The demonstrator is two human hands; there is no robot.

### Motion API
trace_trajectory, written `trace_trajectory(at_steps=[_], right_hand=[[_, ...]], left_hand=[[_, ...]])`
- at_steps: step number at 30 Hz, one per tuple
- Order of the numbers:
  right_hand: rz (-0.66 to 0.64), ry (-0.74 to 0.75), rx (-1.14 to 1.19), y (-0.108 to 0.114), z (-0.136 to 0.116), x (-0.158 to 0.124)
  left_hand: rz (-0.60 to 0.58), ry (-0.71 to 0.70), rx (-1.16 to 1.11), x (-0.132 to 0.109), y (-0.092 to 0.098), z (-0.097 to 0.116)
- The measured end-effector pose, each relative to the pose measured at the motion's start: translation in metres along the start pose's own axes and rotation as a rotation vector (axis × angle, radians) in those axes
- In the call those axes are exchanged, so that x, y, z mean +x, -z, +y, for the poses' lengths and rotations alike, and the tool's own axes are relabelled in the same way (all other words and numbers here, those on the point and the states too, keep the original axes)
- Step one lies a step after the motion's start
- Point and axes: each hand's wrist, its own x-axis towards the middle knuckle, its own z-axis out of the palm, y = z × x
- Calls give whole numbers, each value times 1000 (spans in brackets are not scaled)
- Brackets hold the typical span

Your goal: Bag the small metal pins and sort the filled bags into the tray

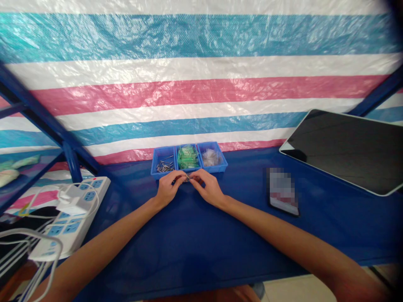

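My left hand (pixel 170 184) and my right hand (pixel 208 186) meet just in front of a blue three-part tray (pixel 221 168). Both are closed, thumbs and fingers pinched around something small and thin that sits between them; it is too small to name. In the tray's left compartment lie several thin metal pieces (pixel 165 166). The middle compartment holds green plastic packets (pixel 188 157). Clear, greyish plastic bags (pixel 211 157) fill the right one. My fingers partly hide the tray's front edge.
A white power strip (pixel 94 197) with plugs and cables is at the left. To the right, a phone (pixel 283 195) lies on the blue table (pixel 195 247), near a large dark screen (pixel 349 147). Striped sheeting (pixel 201 96) hangs behind; blue frame bars (pixel 72 159) stand at the sides.
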Motion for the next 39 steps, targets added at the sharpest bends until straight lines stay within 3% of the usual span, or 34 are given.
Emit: trace_trajectory(at_steps=[4,10,15,22,39], right_hand=[[31,-4,38,-1,1,-2],[17,127,-36,-1,2,-2],[44,123,-61,-1,1,-2],[51,27,-53,-1,2,-1],[64,59,-24,3,-7,1]], left_hand=[[61,53,45,-1,0,-2],[46,94,64,-2,1,-4],[62,82,21,-3,0,-3],[-139,-30,-69,1,6,4],[-20,-101,67,2,3,4]])
